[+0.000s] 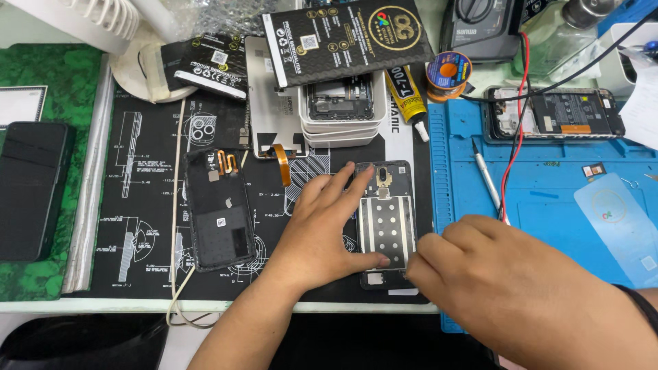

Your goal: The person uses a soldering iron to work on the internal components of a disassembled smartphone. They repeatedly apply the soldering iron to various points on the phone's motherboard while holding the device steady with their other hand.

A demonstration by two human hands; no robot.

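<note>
An opened phone body (385, 219) lies face down on the black work mat (137, 226), its battery bay showing pale adhesive strips with small holes. My left hand (322, 229) rests flat on the phone's left edge, fingers spread, thumb pressing the lower part of the bay. My right hand (507, 281) is curled at the phone's lower right edge, fingertips touching the frame. A black back cover (219, 209) with an orange flex cable lies to the left of my left hand.
A blue mat (548, 185) on the right holds another opened phone (555, 113), a metal tool (485, 175), a red wire (515, 144) and a pale blue card (617, 226). Behind are black battery packs (346, 38), stacked white trays (340, 109), a glue tube (404, 99), a solder spool (448, 72) and a dark phone (31, 188).
</note>
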